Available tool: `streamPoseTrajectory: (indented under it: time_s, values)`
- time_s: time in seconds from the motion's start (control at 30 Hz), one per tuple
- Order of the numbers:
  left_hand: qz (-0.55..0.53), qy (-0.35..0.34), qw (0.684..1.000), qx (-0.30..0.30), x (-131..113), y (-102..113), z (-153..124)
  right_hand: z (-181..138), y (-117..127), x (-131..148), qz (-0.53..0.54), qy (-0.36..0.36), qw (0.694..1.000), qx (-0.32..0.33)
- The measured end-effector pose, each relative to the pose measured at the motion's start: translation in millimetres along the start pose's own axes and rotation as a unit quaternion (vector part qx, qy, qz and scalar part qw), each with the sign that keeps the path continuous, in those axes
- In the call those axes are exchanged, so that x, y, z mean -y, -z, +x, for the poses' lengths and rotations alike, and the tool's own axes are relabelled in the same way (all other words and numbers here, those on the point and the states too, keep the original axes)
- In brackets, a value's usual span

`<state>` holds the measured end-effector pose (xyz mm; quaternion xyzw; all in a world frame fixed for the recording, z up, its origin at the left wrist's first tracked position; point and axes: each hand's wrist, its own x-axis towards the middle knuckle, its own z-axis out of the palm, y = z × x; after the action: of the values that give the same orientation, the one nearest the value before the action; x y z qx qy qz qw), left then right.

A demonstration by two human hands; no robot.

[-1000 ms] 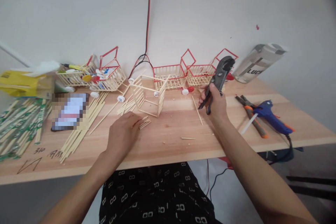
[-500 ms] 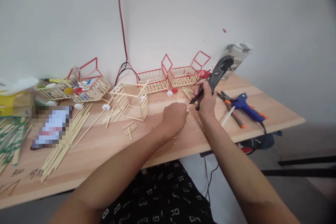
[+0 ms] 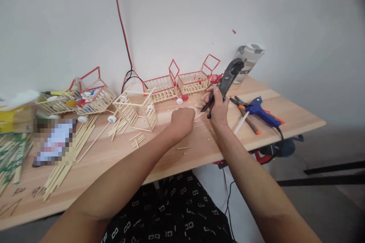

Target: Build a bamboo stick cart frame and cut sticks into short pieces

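My right hand (image 3: pixel 219 107) is wrapped round the handles of a black hand cutter (image 3: pixel 227 78), whose thick head points up and away. My left hand (image 3: pixel 183 121) is closed in a fist just left of the cutter, apart from it. A thin wooden stick (image 3: pixel 199 116) pokes out of this fist toward the cutter; its other end is hidden in the fingers. Below the fist, a short stick piece (image 3: pixel 183 148) lies on the table. To the left stands an open frame of glued sticks (image 3: pixel 136 115), with short cut sticks (image 3: pixel 138 139) in front.
Red-rimmed stick carts (image 3: pixel 161 87) line the wall, some at left filled with bottle caps. A blue glue gun (image 3: pixel 261 112) and orange-handled pliers (image 3: pixel 248 117) lie right. A can (image 3: pixel 249 60) stands behind. Long sticks (image 3: pixel 70 155) and a blurred phone (image 3: pixel 55 142) lie left.
The whole view has shifted, so the scene sits further left. The stick from my left fist now points toward the cutter, and the short piece on the table shows more fully.
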<state>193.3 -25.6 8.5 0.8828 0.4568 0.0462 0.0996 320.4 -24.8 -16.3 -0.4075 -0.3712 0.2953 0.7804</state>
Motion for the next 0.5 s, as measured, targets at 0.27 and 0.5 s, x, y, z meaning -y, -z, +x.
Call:
streamPoseTrajectory:
  time_s: [0.27, 0.5]
  values:
    - [-0.139, 0.031, 0.988, -0.054, 33, -11, -20, -2, -1, -5, -0.035, 0.003, 0.999, 0.024]
    - [-0.433, 0.072, 0.898, -0.011, 52, -11, -21, -11, -6, 0, -0.064, 0.080, 0.995, 0.018]
